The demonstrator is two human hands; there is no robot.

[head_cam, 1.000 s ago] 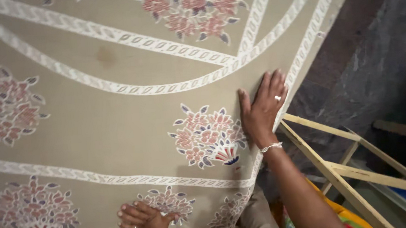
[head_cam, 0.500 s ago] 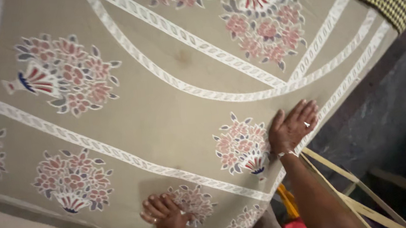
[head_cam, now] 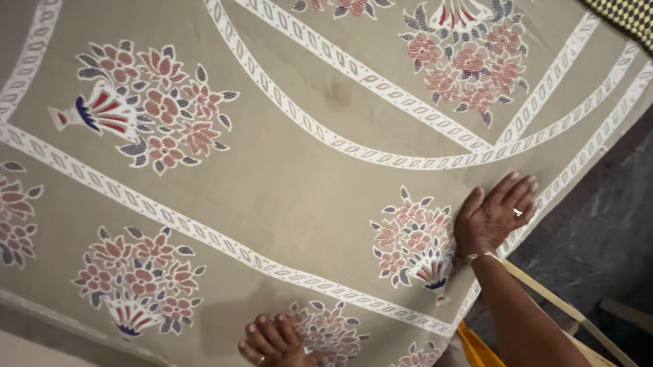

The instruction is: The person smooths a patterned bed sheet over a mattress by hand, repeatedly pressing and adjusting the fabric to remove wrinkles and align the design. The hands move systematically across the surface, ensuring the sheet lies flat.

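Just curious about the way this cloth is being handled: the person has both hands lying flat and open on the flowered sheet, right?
Not quite. In the head view only the right hand lies flat and open on the flowered sheet, near its edge. The left hand is not flat: its fingers are curled, bunched at the cloth by the lower edge.
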